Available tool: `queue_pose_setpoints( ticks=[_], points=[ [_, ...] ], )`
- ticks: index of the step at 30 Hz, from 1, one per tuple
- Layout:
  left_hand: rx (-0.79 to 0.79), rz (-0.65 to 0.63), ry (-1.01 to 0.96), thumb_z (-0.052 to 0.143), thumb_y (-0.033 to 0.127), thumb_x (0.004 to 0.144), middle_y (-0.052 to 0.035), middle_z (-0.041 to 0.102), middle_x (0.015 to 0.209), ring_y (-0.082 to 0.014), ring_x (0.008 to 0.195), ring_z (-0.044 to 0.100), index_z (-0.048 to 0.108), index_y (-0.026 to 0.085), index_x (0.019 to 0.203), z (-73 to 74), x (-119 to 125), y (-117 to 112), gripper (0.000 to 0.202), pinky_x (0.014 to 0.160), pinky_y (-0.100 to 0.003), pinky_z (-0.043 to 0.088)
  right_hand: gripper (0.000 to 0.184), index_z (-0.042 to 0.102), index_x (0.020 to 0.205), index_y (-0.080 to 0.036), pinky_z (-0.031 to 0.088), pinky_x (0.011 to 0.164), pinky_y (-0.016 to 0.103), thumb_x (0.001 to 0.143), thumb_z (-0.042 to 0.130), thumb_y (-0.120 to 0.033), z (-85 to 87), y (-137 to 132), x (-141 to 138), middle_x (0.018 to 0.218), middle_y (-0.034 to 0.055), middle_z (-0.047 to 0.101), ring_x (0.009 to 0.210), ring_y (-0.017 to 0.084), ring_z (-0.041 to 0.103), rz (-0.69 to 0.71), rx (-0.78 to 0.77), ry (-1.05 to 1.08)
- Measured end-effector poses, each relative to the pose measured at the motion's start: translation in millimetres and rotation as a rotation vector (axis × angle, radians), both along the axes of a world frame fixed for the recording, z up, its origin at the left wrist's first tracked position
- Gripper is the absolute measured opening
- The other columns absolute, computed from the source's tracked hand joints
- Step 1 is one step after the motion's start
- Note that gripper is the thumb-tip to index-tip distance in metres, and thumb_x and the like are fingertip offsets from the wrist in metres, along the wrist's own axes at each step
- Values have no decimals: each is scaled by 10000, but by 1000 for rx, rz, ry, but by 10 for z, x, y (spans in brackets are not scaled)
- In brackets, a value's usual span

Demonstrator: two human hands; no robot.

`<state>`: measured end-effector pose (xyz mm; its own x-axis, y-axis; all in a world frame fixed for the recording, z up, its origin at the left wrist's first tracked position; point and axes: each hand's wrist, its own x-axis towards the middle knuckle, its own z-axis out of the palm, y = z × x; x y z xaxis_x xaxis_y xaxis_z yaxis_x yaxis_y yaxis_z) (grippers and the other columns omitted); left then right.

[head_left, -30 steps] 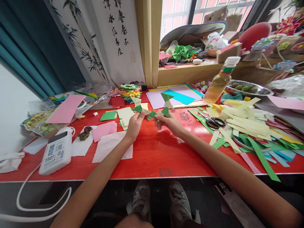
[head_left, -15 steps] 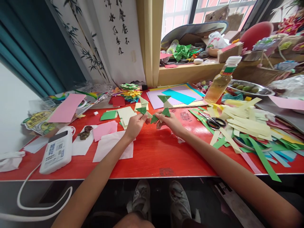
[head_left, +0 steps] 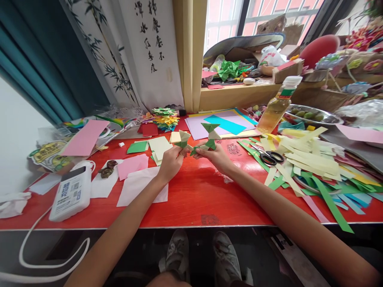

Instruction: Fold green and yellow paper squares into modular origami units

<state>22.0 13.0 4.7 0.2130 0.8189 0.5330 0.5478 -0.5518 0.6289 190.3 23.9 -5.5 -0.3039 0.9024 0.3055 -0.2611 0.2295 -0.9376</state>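
Observation:
My left hand is closed in a pinch on a folded paper piece in green and cream. Facing it, my right hand pinches another green and cream folded paper piece, whose pointed flaps stick up above the fingers. Both hands are close together over the red table, fingertips nearly meeting. Whether the two pieces touch is hidden by the fingers. Left of my left hand lie cream paper sheets and a green paper square.
Scissors lie beside a heap of cut paper strips on the right. A bottle stands behind them. A stack of folded paper pieces is at the back. A white device with a cable sits left, near pink paper.
The left paper piece has turned, its cream flap now closer to the fingers. My hands have drawn slightly closer together. The view has tilted up a little.

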Motion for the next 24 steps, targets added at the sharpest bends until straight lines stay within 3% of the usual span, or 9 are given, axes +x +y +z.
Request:
queue_pose_setpoints(
  ticks=[6,13,20,24],
  points=[
    [220,-80,69,443,287,841,-42,634,841,-164,787,559,630,219,943,10,-74,24,224,708,-266,405,178,649,782,-144,494,680,312,693,647,-298,105,-14,24,710,31,632,671,146,596,-33,97,-13],
    [583,-82,277,447,178,828,-53,618,856,-176,802,529,561,244,1085,104,-178,-35,288,707,-308,375,128,656,808,-199,467,771,315,698,635,-261,330,-115,73,883,31,612,833,162,571,2,237,-53],
    [710,-72,325,425,119,824,-47,630,829,-166,778,536,547,247,1101,123,-224,-46,328,697,-301,384,107,666,814,-223,458,811,329,722,617,-251,403,-148,99,920,42,600,939,186,550,88,279,-47],
    [721,-83,388,419,141,826,-47,636,807,-171,765,541,577,248,1045,137,-266,-34,290,704,-314,392,130,674,825,-219,446,841,337,725,616,-279,460,-191,123,949,52,609,943,188,558,104,282,-149]
  ],
)
